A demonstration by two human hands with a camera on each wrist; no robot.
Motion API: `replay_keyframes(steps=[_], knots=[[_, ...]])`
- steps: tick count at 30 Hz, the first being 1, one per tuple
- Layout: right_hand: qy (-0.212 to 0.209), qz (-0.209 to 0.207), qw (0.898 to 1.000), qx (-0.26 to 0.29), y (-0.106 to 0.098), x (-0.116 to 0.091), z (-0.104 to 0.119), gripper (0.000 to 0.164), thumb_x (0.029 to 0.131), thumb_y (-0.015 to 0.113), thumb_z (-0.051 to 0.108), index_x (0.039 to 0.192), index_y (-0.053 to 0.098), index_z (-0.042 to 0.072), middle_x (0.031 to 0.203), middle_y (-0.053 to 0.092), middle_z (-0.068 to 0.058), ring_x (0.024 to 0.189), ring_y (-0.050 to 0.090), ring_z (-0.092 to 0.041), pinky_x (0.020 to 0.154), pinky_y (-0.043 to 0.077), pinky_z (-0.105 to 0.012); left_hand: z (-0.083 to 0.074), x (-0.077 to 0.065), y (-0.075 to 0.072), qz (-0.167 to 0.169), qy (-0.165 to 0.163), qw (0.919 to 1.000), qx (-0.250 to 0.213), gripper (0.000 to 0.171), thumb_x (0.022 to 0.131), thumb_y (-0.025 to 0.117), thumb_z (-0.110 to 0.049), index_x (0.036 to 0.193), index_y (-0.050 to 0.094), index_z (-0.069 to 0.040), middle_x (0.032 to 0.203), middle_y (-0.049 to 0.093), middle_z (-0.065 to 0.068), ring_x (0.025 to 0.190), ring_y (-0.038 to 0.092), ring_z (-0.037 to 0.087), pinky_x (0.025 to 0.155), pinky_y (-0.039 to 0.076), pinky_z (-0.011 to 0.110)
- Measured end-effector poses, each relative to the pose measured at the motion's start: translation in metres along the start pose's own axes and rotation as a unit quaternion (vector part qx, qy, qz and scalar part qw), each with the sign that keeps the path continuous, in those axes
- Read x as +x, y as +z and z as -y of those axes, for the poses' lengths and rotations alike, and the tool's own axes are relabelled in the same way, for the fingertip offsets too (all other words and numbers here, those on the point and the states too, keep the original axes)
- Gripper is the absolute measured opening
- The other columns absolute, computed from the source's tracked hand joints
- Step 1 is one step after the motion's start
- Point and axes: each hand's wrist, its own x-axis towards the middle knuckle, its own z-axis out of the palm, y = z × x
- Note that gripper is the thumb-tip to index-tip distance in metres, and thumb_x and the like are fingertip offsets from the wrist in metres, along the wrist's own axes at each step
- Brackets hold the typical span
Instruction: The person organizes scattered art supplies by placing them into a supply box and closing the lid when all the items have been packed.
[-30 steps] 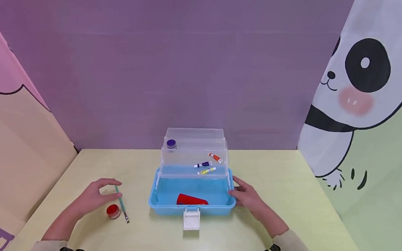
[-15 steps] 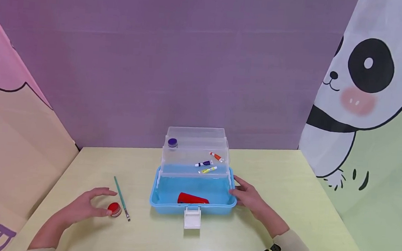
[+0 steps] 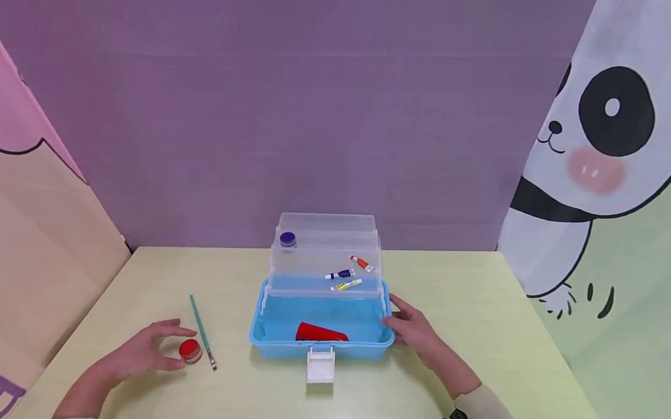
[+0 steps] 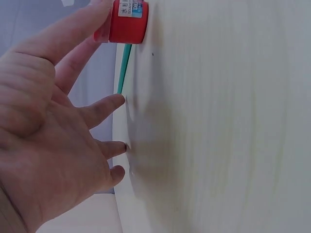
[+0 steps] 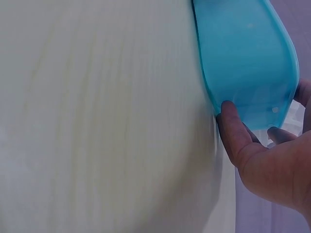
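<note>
My left hand (image 3: 142, 354) is low over the table at the left, thumb and index finger spread on either side of a small red paint jar (image 3: 190, 351). Seen from the left wrist, the jar (image 4: 129, 22) bears a printed label, and the other fingers are spread. A teal-handled paintbrush (image 3: 202, 327) lies just right of the jar. My right hand (image 3: 414, 331) holds the right end of an opened light-blue storage box (image 3: 277, 349), thumb at its rim. In the right wrist view, fingertips (image 5: 228, 109) press the box's end wall (image 5: 248, 63).
Raised clear trays (image 3: 328, 225) carry a purple-lidded jar (image 3: 288, 239) and orange, dark-blue and yellow paint tubes (image 3: 346, 285). A red tapered cup (image 3: 321, 333) lies on its side inside the box. A white latch (image 3: 320, 366) hangs in front. Decorated panels enclose the table (image 3: 454, 284).
My left hand has come down and toward me, from above the paintbrush to around the red paint jar. The right hand stays at the box's end.
</note>
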Motion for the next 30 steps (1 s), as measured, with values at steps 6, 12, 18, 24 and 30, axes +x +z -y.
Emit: replay_keyframes(steps=[6,12,18,24,30], knots=[[-0.003,-0.001,1.000,0.000,0.000,-0.001,0.002,0.065,0.090,0.067,0.019,0.149,0.040,0.014,0.124,0.056,-0.019,0.101,0.062,-0.032,0.080,0.055,-0.045,-0.002,0.002,0.004,-0.006,0.003,1.0000,-0.003,0.052,0.073,0.085,-0.022,0.120,0.068,-0.006,0.145,0.029,0.035,0.133,0.013,0.057,0.099,0.023,0.071],[0.001,-0.003,1.000,-0.003,0.002,-0.001,0.002,0.066,0.090,0.068,0.019,0.149,0.040,0.014,0.123,0.057,-0.018,0.100,0.062,-0.031,0.079,0.056,-0.044,-0.001,0.007,0.007,-0.019,0.025,0.9995,-0.010,0.040,0.071,0.086,-0.015,0.107,0.072,-0.006,0.138,0.038,0.038,0.133,0.017,0.056,0.103,-0.002,0.072],[0.000,-0.005,1.000,-0.005,0.002,-0.004,0.004,0.066,0.090,0.067,0.019,0.149,0.039,0.012,0.125,0.056,-0.020,0.102,0.061,-0.033,0.079,0.056,-0.044,0.002,0.010,0.009,-0.030,0.034,0.9988,-0.018,0.036,0.071,0.086,-0.014,0.104,0.073,-0.007,0.136,0.042,0.036,0.133,0.023,0.053,0.105,-0.004,0.070],[-0.001,-0.001,1.000,-0.005,0.001,-0.008,0.007,0.066,0.089,0.067,0.018,0.149,0.039,0.010,0.126,0.055,-0.022,0.103,0.061,-0.034,0.079,0.056,-0.045,-0.005,0.006,0.006,-0.041,0.032,0.9986,-0.012,0.036,0.072,0.086,-0.016,0.105,0.073,-0.007,0.139,0.039,0.035,0.133,0.015,0.056,0.102,0.008,0.074],[-0.002,0.003,1.000,0.000,0.002,-0.005,0.006,0.066,0.090,0.067,0.018,0.149,0.040,0.011,0.126,0.055,-0.020,0.102,0.062,-0.032,0.079,0.056,-0.045,-0.021,0.000,-0.004,-0.055,0.058,0.9967,-0.007,0.035,0.073,0.086,-0.016,0.104,0.071,-0.007,0.137,0.042,0.033,0.132,0.014,0.059,0.098,0.016,0.075]])
